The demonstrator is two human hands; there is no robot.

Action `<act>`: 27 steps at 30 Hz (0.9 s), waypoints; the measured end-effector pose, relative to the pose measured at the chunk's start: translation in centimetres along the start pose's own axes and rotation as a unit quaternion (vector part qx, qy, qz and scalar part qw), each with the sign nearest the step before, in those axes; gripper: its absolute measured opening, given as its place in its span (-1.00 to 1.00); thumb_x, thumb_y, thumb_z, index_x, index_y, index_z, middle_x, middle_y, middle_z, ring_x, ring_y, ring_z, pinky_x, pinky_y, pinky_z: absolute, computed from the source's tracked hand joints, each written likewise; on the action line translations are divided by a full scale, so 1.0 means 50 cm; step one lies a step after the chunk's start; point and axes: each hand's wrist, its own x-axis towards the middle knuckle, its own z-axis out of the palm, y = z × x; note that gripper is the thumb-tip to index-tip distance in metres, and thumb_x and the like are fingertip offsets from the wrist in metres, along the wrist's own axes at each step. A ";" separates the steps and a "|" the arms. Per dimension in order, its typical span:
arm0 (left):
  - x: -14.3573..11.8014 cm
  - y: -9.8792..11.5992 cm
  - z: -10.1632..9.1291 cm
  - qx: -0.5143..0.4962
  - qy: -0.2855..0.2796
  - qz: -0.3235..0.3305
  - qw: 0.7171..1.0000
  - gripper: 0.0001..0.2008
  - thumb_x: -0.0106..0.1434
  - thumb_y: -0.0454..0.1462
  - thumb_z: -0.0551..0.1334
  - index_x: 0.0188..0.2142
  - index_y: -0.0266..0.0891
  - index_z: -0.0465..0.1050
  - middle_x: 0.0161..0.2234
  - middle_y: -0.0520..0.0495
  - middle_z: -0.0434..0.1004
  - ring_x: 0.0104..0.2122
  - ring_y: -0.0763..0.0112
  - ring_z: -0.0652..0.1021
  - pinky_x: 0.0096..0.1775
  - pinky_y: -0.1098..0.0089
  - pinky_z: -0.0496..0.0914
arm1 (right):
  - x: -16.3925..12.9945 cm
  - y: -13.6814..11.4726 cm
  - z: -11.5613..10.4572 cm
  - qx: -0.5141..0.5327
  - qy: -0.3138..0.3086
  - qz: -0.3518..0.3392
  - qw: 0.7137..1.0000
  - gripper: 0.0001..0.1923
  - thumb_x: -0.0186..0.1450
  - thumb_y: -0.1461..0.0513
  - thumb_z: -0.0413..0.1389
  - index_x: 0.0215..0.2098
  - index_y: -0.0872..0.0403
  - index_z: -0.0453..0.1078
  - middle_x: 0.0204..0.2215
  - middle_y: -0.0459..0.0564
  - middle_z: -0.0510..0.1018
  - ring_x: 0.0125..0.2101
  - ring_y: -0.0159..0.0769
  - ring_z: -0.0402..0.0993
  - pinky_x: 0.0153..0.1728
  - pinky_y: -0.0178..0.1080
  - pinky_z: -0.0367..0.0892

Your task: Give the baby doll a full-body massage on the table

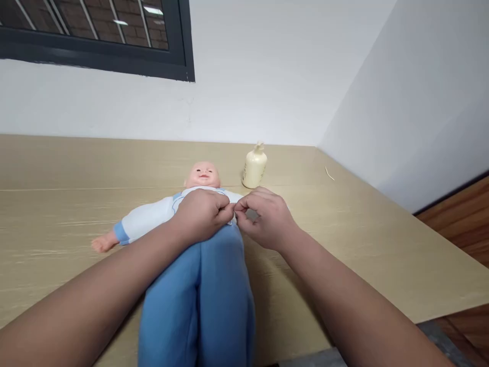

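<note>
A baby doll (202, 175) lies on its back with its head toward the wall. It wears a white top (148, 218) with blue cuffs and blue trousers (198, 295). My left hand (202, 214) rests over the doll's chest and waist, its fingers closed. Beside it, at the doll's side, my right hand (262, 216) pinches with thumb and forefinger, almost touching the left fingertips. What lies between the fingers of either hand is too small and covered to make out. My hands hide the doll's middle and its arm on the right.
A cream pump bottle (254, 167) stands upright beyond my right hand. Farther right, a thin pale strip (329, 173) lies on the covered table (344, 239). White walls bound the table at the back and right, and a dark-framed window (168, 63) sits at upper left.
</note>
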 end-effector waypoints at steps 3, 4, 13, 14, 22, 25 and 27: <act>0.000 0.000 0.000 -0.001 0.001 -0.002 1.000 -0.61 0.28 -0.14 0.10 -0.64 -0.21 0.16 -0.65 0.03 0.34 -0.57 0.43 0.28 -0.47 0.33 -0.06 | 0.000 -0.002 -0.002 0.003 -0.007 0.004 1.000 -0.86 0.19 0.36 0.10 -0.48 0.02 0.36 -0.53 -0.10 0.53 -0.45 -0.31 0.40 -0.36 -0.27 0.31; 0.000 0.001 -0.001 -0.001 0.001 -0.002 1.000 -0.61 0.28 -0.14 0.10 -0.64 -0.21 0.16 -0.65 0.03 0.34 -0.57 0.43 0.28 -0.47 0.33 -0.06 | 0.000 -0.002 -0.002 0.005 -0.007 0.003 1.000 -0.86 0.19 0.36 0.10 -0.48 0.02 0.36 -0.54 -0.10 0.53 -0.45 -0.31 0.40 -0.37 -0.27 0.30; 0.001 0.000 0.001 -0.004 -0.002 -0.002 1.000 -0.63 0.28 -0.15 0.09 -0.63 -0.21 0.18 -0.64 0.03 0.36 -0.55 0.44 0.30 -0.45 0.32 -0.07 | 0.000 -0.002 -0.004 0.015 0.011 -0.004 1.000 -0.87 0.18 0.37 0.11 -0.47 0.03 0.37 -0.54 -0.11 0.53 -0.45 -0.32 0.40 -0.37 -0.28 0.31; 0.001 0.000 0.001 -0.004 -0.001 0.000 1.000 -0.63 0.28 -0.15 0.09 -0.63 -0.21 0.18 -0.63 0.02 0.36 -0.55 0.44 0.31 -0.45 0.32 -0.07 | 0.001 -0.001 -0.005 0.017 0.014 -0.003 1.000 -0.87 0.18 0.37 0.12 -0.46 0.02 0.38 -0.53 -0.12 0.54 -0.45 -0.32 0.41 -0.37 -0.28 0.32; 0.000 -0.001 -0.003 -0.024 -0.005 -0.006 1.000 -0.61 0.29 -0.16 0.08 -0.64 -0.21 0.16 -0.66 0.04 0.33 -0.58 0.45 0.28 -0.47 0.33 -0.05 | 0.001 0.001 -0.005 0.011 0.017 -0.008 1.000 -0.88 0.24 0.35 0.13 -0.42 0.02 0.42 -0.51 -0.11 0.59 -0.44 -0.31 0.45 -0.34 -0.26 0.35; 0.001 -0.001 -0.004 -0.021 -0.002 -0.005 1.000 -0.62 0.29 -0.17 0.09 -0.64 -0.21 0.18 -0.66 0.03 0.35 -0.57 0.44 0.29 -0.47 0.34 -0.03 | 0.000 0.002 -0.001 0.015 0.018 -0.011 1.000 -0.88 0.26 0.34 0.13 -0.41 0.02 0.43 -0.49 -0.09 0.60 -0.43 -0.31 0.46 -0.32 -0.25 0.37; 0.001 -0.001 -0.003 -0.015 0.001 -0.002 1.000 -0.62 0.28 -0.17 0.09 -0.65 -0.21 0.19 -0.66 0.03 0.35 -0.57 0.44 0.29 -0.47 0.33 -0.04 | 0.000 0.002 0.000 0.017 0.018 -0.008 1.000 -0.88 0.26 0.34 0.13 -0.41 0.01 0.44 -0.49 -0.09 0.61 -0.43 -0.31 0.46 -0.32 -0.25 0.38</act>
